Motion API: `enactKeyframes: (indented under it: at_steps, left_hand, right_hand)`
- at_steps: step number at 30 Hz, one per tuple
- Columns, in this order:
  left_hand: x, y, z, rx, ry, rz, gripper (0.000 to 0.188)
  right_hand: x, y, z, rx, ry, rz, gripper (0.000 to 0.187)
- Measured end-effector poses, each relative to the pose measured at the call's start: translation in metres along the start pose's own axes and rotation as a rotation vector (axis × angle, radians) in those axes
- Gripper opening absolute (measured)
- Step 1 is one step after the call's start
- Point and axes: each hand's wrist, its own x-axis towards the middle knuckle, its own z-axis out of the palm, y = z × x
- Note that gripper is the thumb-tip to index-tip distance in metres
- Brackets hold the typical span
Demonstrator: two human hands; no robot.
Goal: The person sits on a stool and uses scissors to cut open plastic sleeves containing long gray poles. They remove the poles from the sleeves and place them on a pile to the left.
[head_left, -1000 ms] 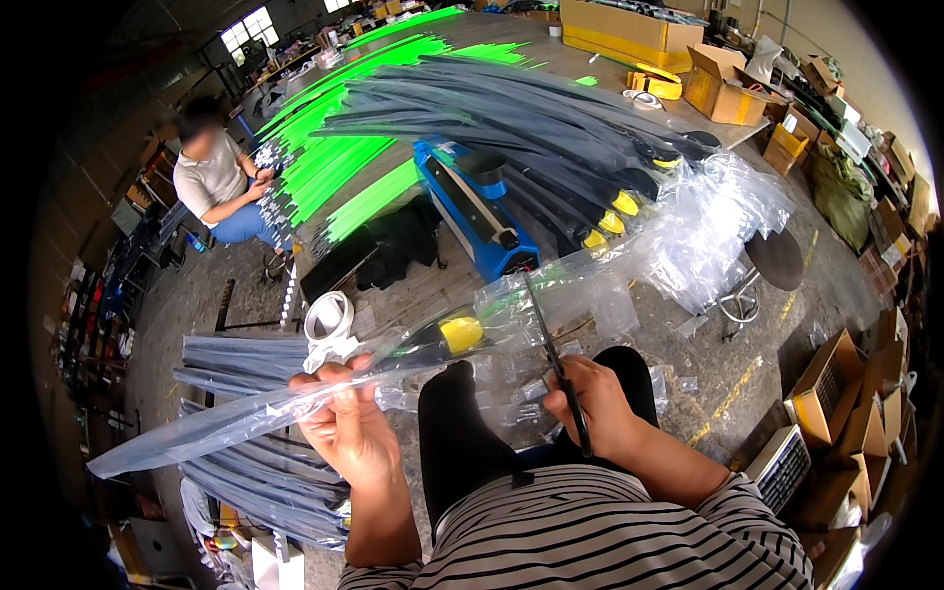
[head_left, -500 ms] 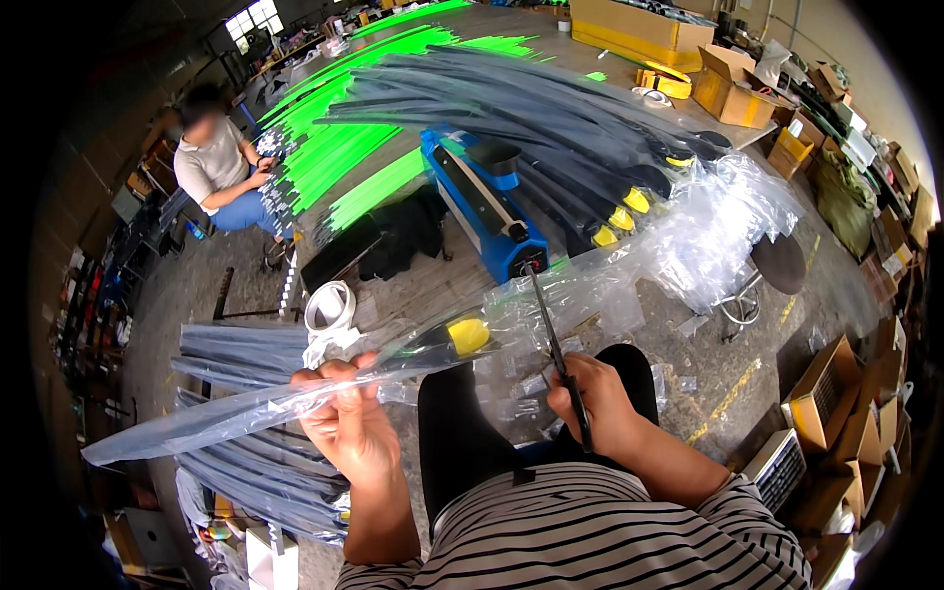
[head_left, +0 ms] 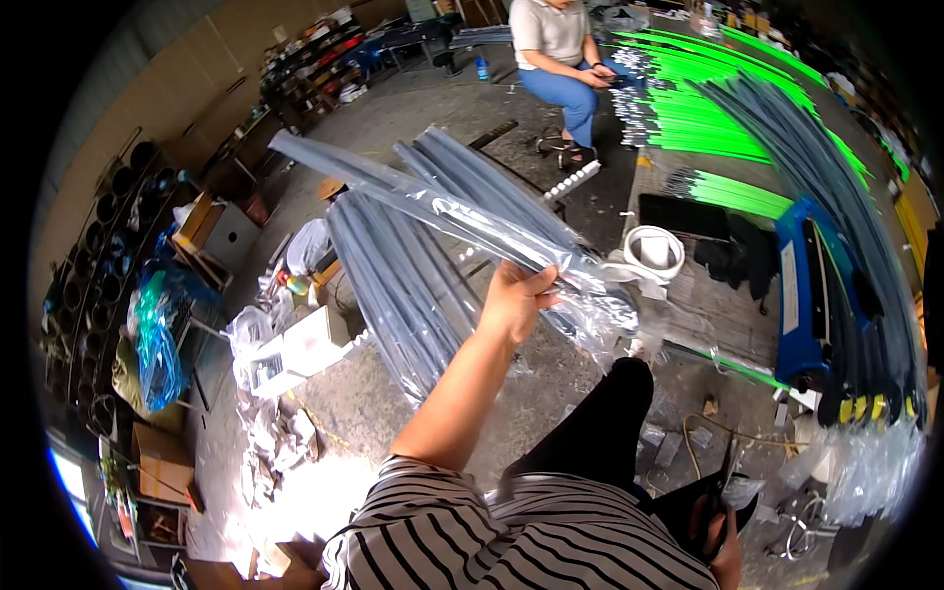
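Note:
My left hand point(head_left: 516, 300) is closed round the near end of a long dark pole in a clear plastic sleeve point(head_left: 433, 202). The pole slants away to the far left, above stacked poles in similar sleeves point(head_left: 393, 285). Loose clear film bunches just right of my fingers. Low on the right, beside my leg, my right hand point(head_left: 720, 539) is closed on a pair of scissors point(head_left: 729, 460), blades pointing up. Shadow hides part of that hand. A white roll point(head_left: 654, 252) sits on the bench right of my left hand.
A blue heat sealer point(head_left: 801, 295) stands on the bench point(head_left: 723, 320) at the right. Behind it lie bright green rods point(head_left: 708, 123) and more sleeved poles point(head_left: 787, 138). A seated person point(head_left: 556, 59) is at the far side. A white box point(head_left: 300, 344) and crumpled plastic lie left.
My view has swung left. My left hand has carried the sleeved pole over to the stacked poles. The scissors have dropped away from the film to beside my right leg.

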Motion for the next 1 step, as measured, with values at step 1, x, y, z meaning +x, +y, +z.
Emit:
enactKeyframes:
  at_steps: [1]
  left_hand:
    - [0.0092,0.0013,-0.0386,0.032,0.008,-0.152,0.034]
  right_hand:
    - [0.0128,0.0007,-0.0032,-0.005,-0.047,-0.008,0.065]
